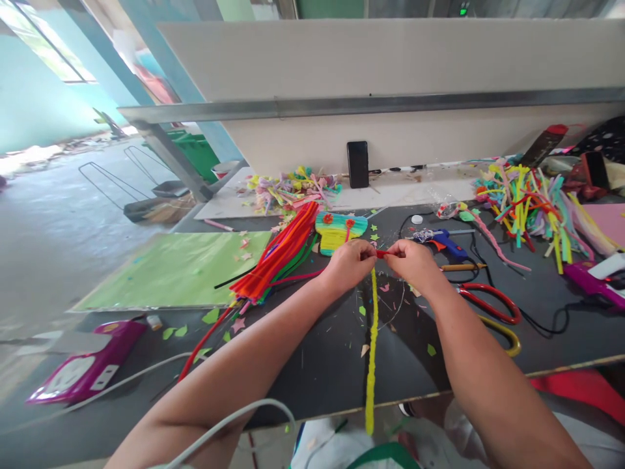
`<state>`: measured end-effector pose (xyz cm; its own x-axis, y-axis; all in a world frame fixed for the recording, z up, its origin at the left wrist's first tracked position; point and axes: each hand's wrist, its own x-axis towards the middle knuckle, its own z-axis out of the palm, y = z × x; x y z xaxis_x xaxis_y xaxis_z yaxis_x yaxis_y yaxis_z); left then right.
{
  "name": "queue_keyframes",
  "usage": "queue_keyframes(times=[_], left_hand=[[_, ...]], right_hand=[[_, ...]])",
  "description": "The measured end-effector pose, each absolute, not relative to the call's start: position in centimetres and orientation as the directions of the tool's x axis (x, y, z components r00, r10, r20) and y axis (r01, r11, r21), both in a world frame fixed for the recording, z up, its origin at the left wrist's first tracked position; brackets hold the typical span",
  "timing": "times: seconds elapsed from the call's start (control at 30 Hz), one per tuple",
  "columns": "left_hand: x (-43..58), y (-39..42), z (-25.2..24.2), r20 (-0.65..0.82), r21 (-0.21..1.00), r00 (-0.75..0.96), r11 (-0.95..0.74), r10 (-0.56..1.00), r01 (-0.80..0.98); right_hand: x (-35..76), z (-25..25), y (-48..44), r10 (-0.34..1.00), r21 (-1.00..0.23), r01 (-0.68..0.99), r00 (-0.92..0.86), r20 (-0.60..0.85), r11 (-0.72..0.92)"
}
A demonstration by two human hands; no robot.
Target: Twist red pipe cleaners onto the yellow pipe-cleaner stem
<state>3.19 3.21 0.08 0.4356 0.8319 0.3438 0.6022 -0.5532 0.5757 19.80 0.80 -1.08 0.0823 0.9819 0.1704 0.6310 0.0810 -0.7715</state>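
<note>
Between my two hands a short stretch of red pipe cleaner (381, 255) shows, its ends pinched in my fingertips. My left hand (349, 264) is closed on one end, and my right hand (413, 262) closes on the other. Just below them a yellow pipe cleaner (374, 339) runs down past the table's front edge; whether its top joins the red one I cannot tell. Behind my left hand lies a flat turquoise and yellow pipe-cleaner piece (336, 238) with red coils on it. A thick bundle of red pipe cleaners (283, 251) lies left of it.
Right of my hands are a blue glue gun (452, 244) and red-handled scissors (493, 303). Cut pipe cleaners pile up at right (525, 202) and back left (293, 189). A phone (358, 164) leans upright. A green sheet (170, 270) and purple box (90, 365) lie left.
</note>
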Motion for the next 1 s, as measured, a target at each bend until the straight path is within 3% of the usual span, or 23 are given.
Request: queue_keyframes(times=[0.13, 0.3, 0.4, 0.67, 0.9, 1.0], left_hand=[[3.1, 3.2, 0.0, 0.377, 0.554, 0.458, -0.592, 0.805, 0.585], [3.0, 3.2, 0.1, 0.366, 0.565, 0.438, -0.569, 0.822, 0.597], [3.0, 3.3, 0.1, 0.407, 0.545, 0.433, -0.594, 0.804, 0.592], [3.0, 3.3, -0.5, 0.512, 0.383, 0.469, -0.680, 0.720, 0.625], [2.7, 2.8, -0.2, 0.508, 0.152, 0.568, -0.717, 0.647, 0.681], [2.6, 2.6, -0.2, 0.482, 0.049, 0.638, -0.746, 0.600, 0.664]], right_hand=[[20.0, -1.3, 0.9, 0.997, -0.848, 0.530, 0.059, 0.052, 0.012], [19.6, -0.8, 0.7, 0.981, -0.719, 0.690, 0.077, 0.179, 0.077], [19.2, -0.8, 0.6, 0.970, -0.712, 0.696, 0.094, 0.223, 0.096], [19.2, -1.8, 0.7, 0.984, -0.878, 0.476, 0.120, 0.129, 0.057], [19.0, -2.1, 0.6, 0.995, -0.971, 0.232, 0.060, 0.077, 0.062], [19.3, -2.2, 0.7, 0.997, -0.965, 0.251, -0.007, 0.074, 0.074]])
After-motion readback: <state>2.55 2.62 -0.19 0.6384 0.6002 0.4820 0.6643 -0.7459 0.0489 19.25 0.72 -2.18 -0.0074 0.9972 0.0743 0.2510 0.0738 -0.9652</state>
